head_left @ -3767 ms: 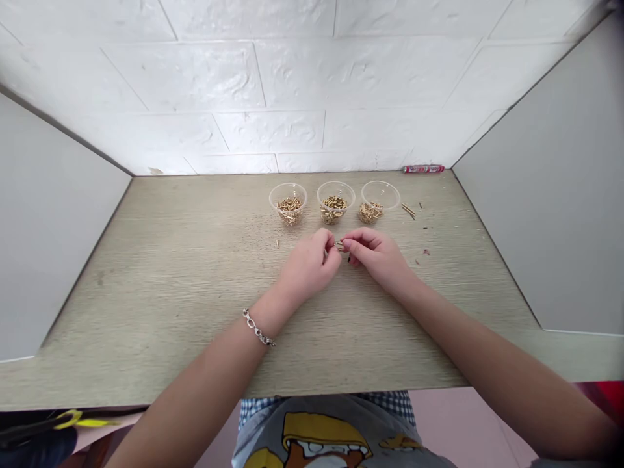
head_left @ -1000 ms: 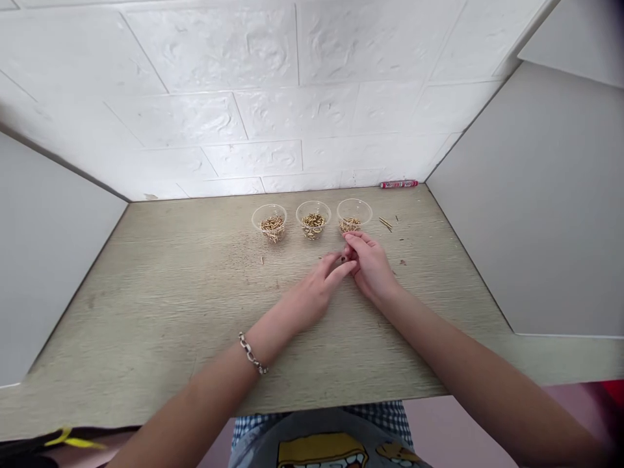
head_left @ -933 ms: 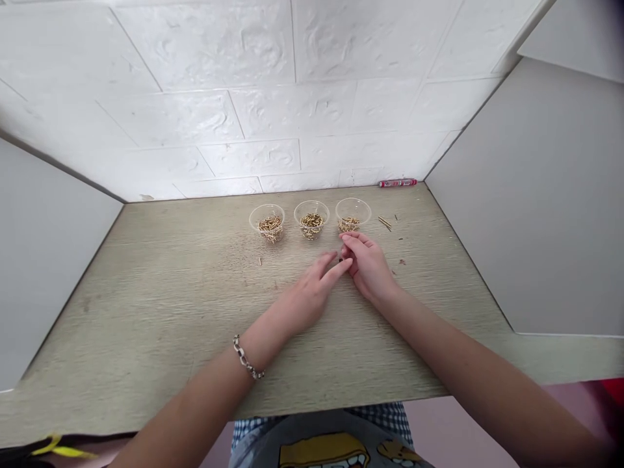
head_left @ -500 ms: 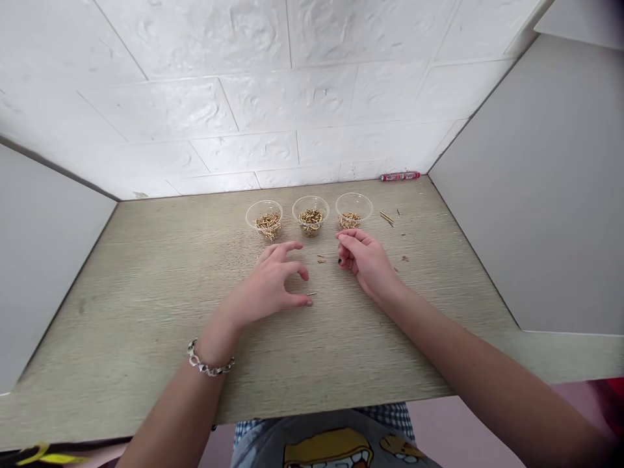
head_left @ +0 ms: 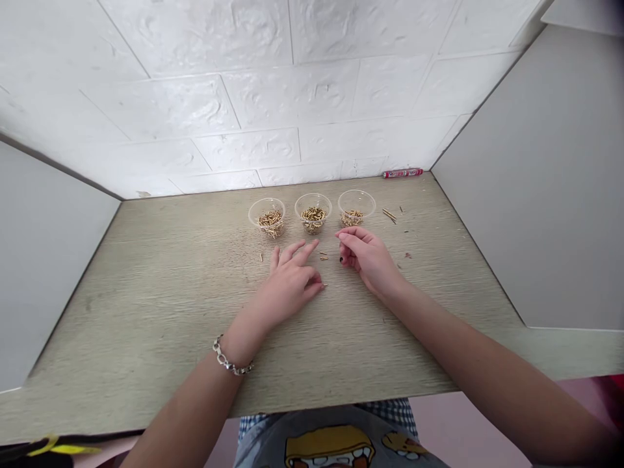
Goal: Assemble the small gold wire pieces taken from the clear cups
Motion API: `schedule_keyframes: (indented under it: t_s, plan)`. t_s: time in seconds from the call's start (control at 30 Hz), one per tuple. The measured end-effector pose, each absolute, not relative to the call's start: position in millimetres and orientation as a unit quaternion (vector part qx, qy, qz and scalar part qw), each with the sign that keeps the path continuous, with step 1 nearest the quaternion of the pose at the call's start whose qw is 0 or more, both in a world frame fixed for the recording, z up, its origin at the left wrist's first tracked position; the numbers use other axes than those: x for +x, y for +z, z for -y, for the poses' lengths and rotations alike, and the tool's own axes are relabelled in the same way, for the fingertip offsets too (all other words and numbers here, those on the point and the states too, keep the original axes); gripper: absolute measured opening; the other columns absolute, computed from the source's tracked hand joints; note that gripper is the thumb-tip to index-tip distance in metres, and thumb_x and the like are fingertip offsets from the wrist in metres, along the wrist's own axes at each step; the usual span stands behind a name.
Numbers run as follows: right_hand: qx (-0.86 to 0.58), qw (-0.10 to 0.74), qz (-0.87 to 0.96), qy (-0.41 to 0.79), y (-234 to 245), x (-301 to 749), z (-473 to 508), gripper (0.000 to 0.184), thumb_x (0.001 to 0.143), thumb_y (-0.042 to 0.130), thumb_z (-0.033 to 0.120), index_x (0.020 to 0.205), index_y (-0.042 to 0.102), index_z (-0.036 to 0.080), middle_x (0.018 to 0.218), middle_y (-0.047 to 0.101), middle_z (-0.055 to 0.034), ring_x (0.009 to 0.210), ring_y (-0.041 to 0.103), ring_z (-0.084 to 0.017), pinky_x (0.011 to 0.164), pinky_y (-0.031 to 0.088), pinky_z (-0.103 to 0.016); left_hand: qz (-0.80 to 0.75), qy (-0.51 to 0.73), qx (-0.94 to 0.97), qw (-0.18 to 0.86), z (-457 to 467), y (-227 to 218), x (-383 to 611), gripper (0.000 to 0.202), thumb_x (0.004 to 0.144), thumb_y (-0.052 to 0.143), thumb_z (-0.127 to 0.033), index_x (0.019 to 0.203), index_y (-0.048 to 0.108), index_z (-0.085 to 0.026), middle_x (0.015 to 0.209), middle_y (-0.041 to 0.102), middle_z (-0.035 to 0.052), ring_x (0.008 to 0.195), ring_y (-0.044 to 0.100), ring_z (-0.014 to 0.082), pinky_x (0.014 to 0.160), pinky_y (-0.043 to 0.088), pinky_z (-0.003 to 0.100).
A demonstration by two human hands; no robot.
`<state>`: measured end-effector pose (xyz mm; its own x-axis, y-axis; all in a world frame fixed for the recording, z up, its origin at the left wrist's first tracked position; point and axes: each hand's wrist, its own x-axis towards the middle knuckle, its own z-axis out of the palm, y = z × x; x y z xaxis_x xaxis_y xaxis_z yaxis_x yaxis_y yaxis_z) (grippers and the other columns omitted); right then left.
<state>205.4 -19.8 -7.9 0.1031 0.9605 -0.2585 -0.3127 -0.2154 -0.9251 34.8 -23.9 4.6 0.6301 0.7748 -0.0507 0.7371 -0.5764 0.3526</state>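
Three clear plastic cups of small gold-coloured metal pins stand in a row: left cup (head_left: 266, 216), middle cup (head_left: 312, 212), right cup (head_left: 356, 207). My left hand (head_left: 290, 283) lies on the table below them, index and middle fingers stretched forward, thumb and the other fingers curled over a loose pin (head_left: 324, 285). My right hand (head_left: 369, 256) rests just below the right cup, fingers curled in a pinch; what they hold is too small to see. A few loose pins (head_left: 322, 257) lie between the hands.
The wooden table (head_left: 160, 305) is boxed in by grey side panels and a white brick wall. A red-and-white tube (head_left: 402, 173) lies at the back right corner. More stray pins (head_left: 389, 214) and specks lie right of the cups.
My hands, joined in front of the right cup a second ago, have separated. My left hand swept down and left to a loose pin on the table. My right hand has stayed put.
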Motion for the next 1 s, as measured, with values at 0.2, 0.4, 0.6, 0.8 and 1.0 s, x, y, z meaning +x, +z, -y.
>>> schedule_keyframes:
  t_s: [0.2,0.4,0.6,0.8,1.0]
  plan:
    - [-0.512,0.542,0.324,0.582,-8.6,205.3,19.4,0.016,0.068,0.064,0.033,0.074,0.058,0.019,0.055,0.051,0.0052,0.047,0.045,-0.006,0.046,0.038,-0.021,-0.459,0.121,0.875,0.099,20.6,-4.5,51.4,0.019,0.084,0.053,-0.033,0.076,0.066,-0.02,0.144,0.034,0.0033,0.13,0.028,0.0297,0.103,0.012,0.065]
    - [-0.512,0.54,0.321,0.586,-7.3,204.5,19.2,0.017,0.067,0.064,0.032,0.074,0.058,0.018,0.054,0.051,0.0054,0.045,0.045,-0.006,0.045,0.038,-0.02,-0.467,0.139,0.871,0.067,17.6,-6.5,52.6,0.02,0.085,0.052,-0.033,0.077,0.066,-0.021,0.139,0.04,0.0011,0.126,0.032,0.0292,0.103,0.012,0.064]
    - [-0.518,0.538,0.323,0.581,-4.7,204.4,19.7,0.015,0.067,0.063,0.031,0.073,0.058,0.018,0.055,0.051,0.0051,0.047,0.045,-0.006,0.046,0.038,-0.021,-0.494,0.164,0.852,0.053,17.6,-9.5,51.3,0.021,0.085,0.052,-0.035,0.08,0.069,-0.023,0.118,0.055,0.0031,0.112,0.042,0.0258,0.102,0.022,0.055]
    - [-0.517,0.537,0.323,0.582,-4.9,204.4,19.6,0.016,0.067,0.064,0.032,0.073,0.058,0.018,0.055,0.051,0.0051,0.047,0.045,-0.006,0.046,0.037,-0.021,-0.503,0.165,0.847,0.045,17.2,-10.2,52.7,0.022,0.085,0.051,-0.033,0.078,0.068,-0.022,0.118,0.055,0.003,0.111,0.041,0.0268,0.101,0.019,0.056]
    - [-0.515,0.537,0.326,0.583,-5.2,204.4,19.7,0.015,0.067,0.063,0.03,0.074,0.059,0.018,0.055,0.051,0.0051,0.047,0.045,-0.006,0.046,0.037,-0.021,-0.505,0.165,0.846,0.048,16.3,-11.5,52.4,0.022,0.085,0.051,-0.033,0.077,0.067,-0.022,0.118,0.055,0.0023,0.111,0.041,0.0266,0.1,0.021,0.056]
